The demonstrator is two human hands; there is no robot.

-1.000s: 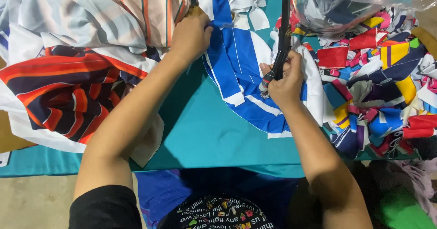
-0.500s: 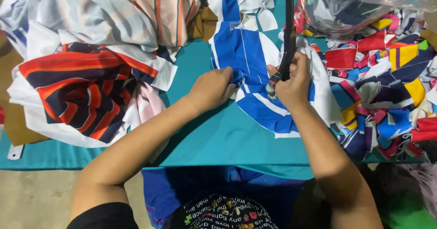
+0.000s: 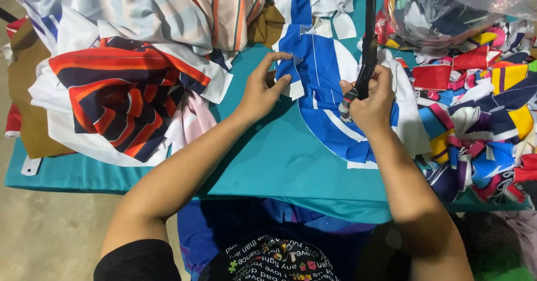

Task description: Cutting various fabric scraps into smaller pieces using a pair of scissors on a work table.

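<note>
Head view, looking down over our two bare forearms. We see the blue-and-white striped fabric piece (image 3: 321, 85) lying flat on the teal surface (image 3: 268, 158), slightly right of centre, its curved lower edge turned toward us and its upper end running under small white offcuts (image 3: 335, 12) at the far side. Our left hand (image 3: 263, 88) rests at the piece's left edge, where the fingers (image 3: 282, 68) are pinched on a small flap of the blue cloth, thumb and forefinger closed on it and the other digits loosely curled. Our right hand (image 3: 369, 99) lies on the right part of the same piece, its fingers wrapped tightly around the lower end of a dark, slender upright tool (image 3: 368, 40) that rises out of the top of the frame; we cannot tell what kind of tool it is. Left of the piece, well apart from it, lies a heap of cloth with red, orange and navy stripes (image 3: 117, 96), and behind that heap a pale garment with orange and grey stripes (image 3: 168, 12). A brown sheet (image 3: 28, 102) shows beneath the heap at the left border. Right of the piece, touching its edge, we see a pile of multicoloured scraps (image 3: 481, 113), with a clear plastic bag (image 3: 447, 7) of further scraps beyond it. Bare floor (image 3: 50, 230) shows at lower left.
</note>
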